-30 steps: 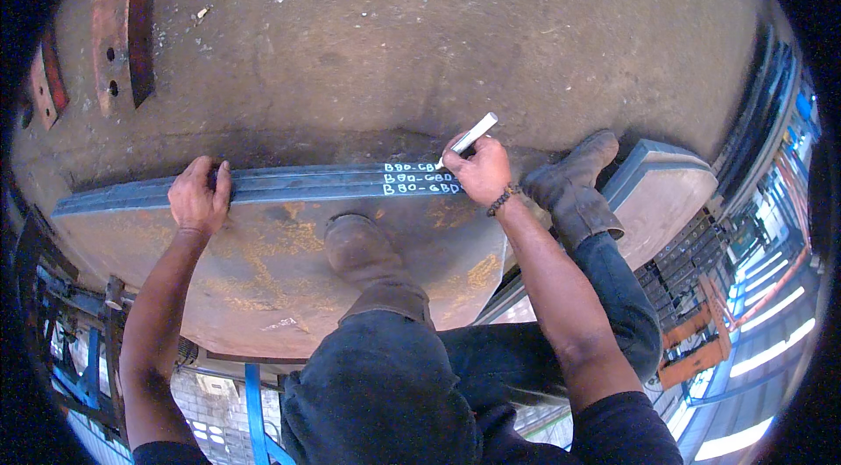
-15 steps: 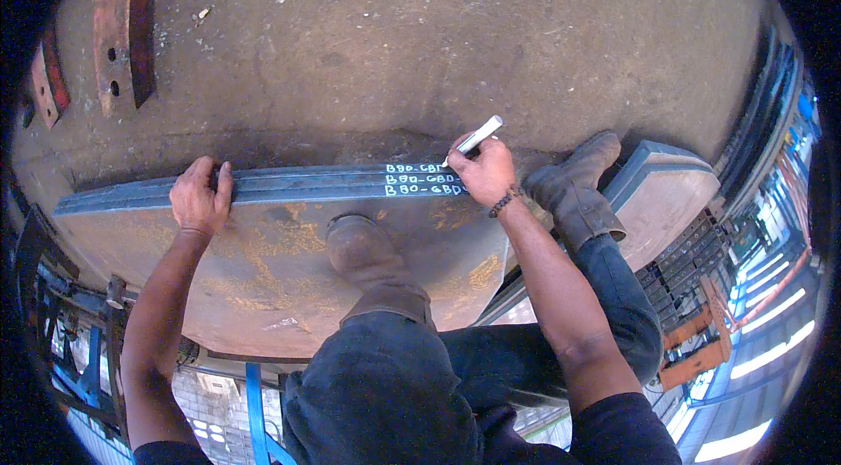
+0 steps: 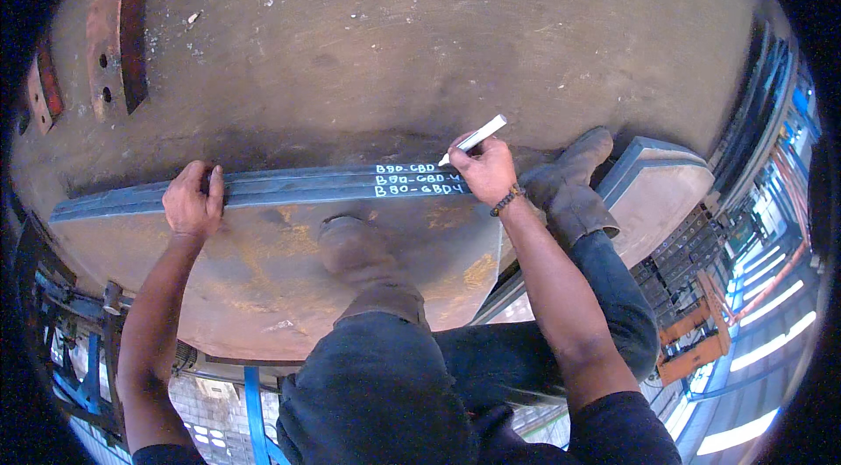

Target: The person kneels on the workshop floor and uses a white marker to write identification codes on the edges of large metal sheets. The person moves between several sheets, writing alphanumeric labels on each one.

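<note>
A stack of thick steel plates (image 3: 298, 281) lies in front of me, its layered grey-blue edges facing away along the far side. My right hand (image 3: 488, 174) pinches a white marker (image 3: 481, 134). The marker's tip meets the top layer of the edge, at the right end of a row of white handwriting (image 3: 407, 179). Three such rows run one above another across the layers. At the left part of the same edge, my left hand (image 3: 194, 200) is curled over the plates, its fingers bent onto the layered side.
One of my boots (image 3: 355, 246) stands on the plates, the other (image 3: 574, 176) beside their right end. Another plate stack (image 3: 661, 185) lies at the right. Red-brown metal bars with holes (image 3: 109, 36) lie on the concrete floor (image 3: 394, 36) at far left. An orange frame (image 3: 696, 342) stands lower right.
The lettering on the top layer has grown, with another letter finished by the marker. Both hands stay in nearly the same places while the view shifts slightly.
</note>
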A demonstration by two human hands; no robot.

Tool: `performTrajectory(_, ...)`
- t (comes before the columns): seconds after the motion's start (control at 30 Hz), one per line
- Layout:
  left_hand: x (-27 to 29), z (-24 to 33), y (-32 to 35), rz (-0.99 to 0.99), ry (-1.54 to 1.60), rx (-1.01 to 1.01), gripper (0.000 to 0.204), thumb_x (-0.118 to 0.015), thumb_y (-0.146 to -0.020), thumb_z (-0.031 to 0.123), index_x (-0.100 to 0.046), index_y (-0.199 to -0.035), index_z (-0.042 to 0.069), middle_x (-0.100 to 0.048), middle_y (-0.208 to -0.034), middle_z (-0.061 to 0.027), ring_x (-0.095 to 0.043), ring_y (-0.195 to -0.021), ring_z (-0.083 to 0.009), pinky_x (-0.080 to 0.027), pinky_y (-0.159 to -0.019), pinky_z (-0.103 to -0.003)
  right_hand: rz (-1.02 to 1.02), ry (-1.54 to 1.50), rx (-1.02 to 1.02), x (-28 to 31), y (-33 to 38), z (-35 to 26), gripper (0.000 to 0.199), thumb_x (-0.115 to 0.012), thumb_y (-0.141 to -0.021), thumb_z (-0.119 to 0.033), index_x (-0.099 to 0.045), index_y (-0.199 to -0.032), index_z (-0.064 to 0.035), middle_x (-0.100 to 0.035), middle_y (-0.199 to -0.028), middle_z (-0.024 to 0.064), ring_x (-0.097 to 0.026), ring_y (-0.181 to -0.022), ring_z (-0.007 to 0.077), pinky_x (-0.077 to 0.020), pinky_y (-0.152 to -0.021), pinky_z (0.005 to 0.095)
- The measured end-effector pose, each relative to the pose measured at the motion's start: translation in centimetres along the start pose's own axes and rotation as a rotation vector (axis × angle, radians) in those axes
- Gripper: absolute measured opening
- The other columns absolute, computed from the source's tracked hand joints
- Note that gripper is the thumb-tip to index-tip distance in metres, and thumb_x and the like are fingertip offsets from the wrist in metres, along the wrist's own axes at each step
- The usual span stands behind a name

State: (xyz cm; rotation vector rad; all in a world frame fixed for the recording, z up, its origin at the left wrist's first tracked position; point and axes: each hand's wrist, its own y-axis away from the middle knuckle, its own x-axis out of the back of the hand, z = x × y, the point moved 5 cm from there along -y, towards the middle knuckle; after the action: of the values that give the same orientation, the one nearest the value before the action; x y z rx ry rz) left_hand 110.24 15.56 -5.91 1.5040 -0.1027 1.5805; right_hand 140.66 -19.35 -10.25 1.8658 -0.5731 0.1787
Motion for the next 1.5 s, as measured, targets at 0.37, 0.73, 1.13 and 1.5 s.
performTrajectory(0.37,0.4,0.5,-0.1,0.012,0.0,-0.005,0.022,-0.06,-0.091,0.029,-0.06,-0.083,0.008,-0.061,-0.072,-0.0125,-0.061,-0.068,-0.0352,-0.047,-0.062,-0.043,-0.023,0.037,0.0,-0.1,0.1,-0.5,0.022,-0.072,-0.076,-0.022,-0.073,-0.09,-0.005,-0.072,-0.088,0.0143,-0.071,-0.084,0.0262,-0.0543,-0.078,0.0371)
performTrajectory(0.73,0.5,0.7,-0.2,0.017,-0.019,-0.023,0.022,-0.06,-0.091,0.028,-0.058,-0.08,0.008,-0.059,-0.071,-0.0132,-0.06,-0.067,-0.0354,-0.046,-0.059,-0.044,0.025,0.075,-0.008,0.1,0.1,-0.1,0.022,-0.073,-0.075,-0.022,-0.072,-0.09,-0.0068,-0.072,-0.088,0.0134,-0.071,-0.084,0.0266,-0.0543,-0.077,0.0379)
performTrajectory(1.13,0.6,0.8,-0.1,0.035,0.012,-0.045,0.023,-0.061,-0.091,0.027,-0.057,-0.081,0.007,-0.059,-0.073,-0.0138,-0.061,-0.068,-0.0365,-0.047,-0.06,-0.044,0.047,0.086,0.003,0.6,0.2,-0.4,0.023,-0.071,-0.074,-0.021,-0.072,-0.089,-0.0038,-0.072,-0.085,0.0156,-0.071,-0.082,0.028,-0.0543,-0.077,0.0377)
performTrajectory(1.5,0.5,0.4,-0.1,0.009,0.002,-0.034,0.023,-0.06,-0.091,0.028,-0.056,-0.081,0.007,-0.059,-0.073,-0.0139,-0.06,-0.069,-0.0371,-0.047,-0.061,-0.045,0.141,-0.047,0.049,1.8,-0.3,-0.2,0.019,-0.072,-0.075,-0.015,-0.071,-0.089,-0.0025,-0.072,-0.083,0.0122,-0.07,-0.076,0.0221,-0.0549,-0.071,0.0352)
